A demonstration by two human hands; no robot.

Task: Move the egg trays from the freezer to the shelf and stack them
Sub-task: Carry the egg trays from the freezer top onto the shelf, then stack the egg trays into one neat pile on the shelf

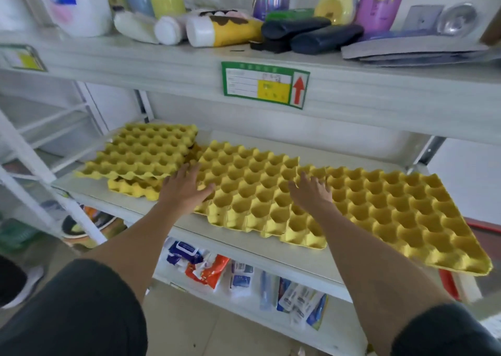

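Both forearms reach up from the bottom of the frame. Left hand [184,186] lies flat, fingers spread, on the left edge of the middle egg tray [249,190]; right hand [311,190] rests spread on its right side. That tray sits mid-frame on the shelf [271,250], long axis running left-right, with the stack [143,152] just left and another tray [401,212] overlapping right. How many trays the stack holds is unclear; no freezer shows.

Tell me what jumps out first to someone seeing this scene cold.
The bright yellow egg trays spread along the middle shelf: a small stack at the left, a middle tray and a right tray jutting past the shelf's front edge. Both hands lie on the middle tray, the left hand at its left edge, the right hand on its right side. On the shelf edge above sits a green label with a red arrow.
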